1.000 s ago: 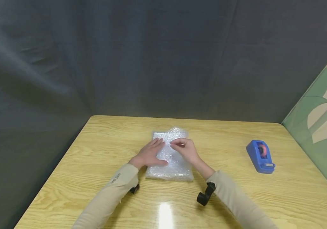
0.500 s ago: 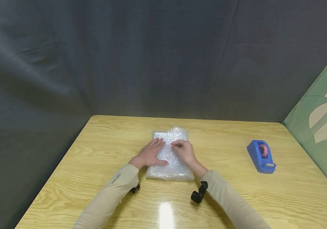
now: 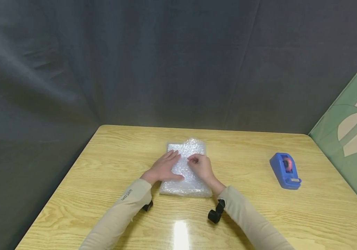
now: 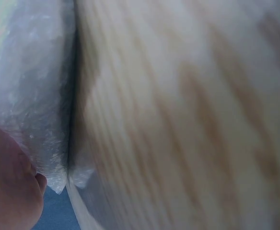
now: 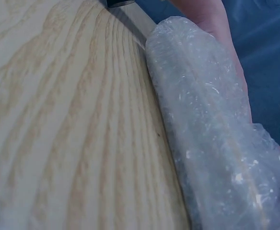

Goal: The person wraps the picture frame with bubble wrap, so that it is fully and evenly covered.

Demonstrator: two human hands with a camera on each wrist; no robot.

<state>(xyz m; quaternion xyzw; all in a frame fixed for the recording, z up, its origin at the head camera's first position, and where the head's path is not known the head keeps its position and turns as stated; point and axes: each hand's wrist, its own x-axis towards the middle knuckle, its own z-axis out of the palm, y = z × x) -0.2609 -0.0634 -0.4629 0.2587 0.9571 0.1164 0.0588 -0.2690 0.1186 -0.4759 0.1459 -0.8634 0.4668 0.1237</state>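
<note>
A flat, rectangular package in clear bubble wrap [image 3: 186,187] lies near the middle of the table, one loose flap of the wrap standing out at its far side. My left hand [image 3: 165,168] rests on the package's left part with fingers straight and thumb spread. On the right part, my right hand [image 3: 201,167] has its fingers curled, thumb and index together in a pinch at the wrap's surface. Whatever else may be between those fingertips is hidden. The right wrist view shows the package's thick, puffy side [image 5: 202,115]; in the left wrist view its other side [image 4: 34,91] appears.
A blue tape dispenser [image 3: 285,171] with a pink roll stands on the right of the wooden table [image 3: 103,163]. Dark curtains [image 3: 172,69] hang behind and to the left. A wall with a leaf pattern [image 3: 353,114] borders the right. Black wrist cameras [image 3: 214,216] hang below the sleeves.
My right hand has shifted slightly left and lower onto the wrap, its fingers curling more tightly. My left hand and the package have stayed nearly in place.
</note>
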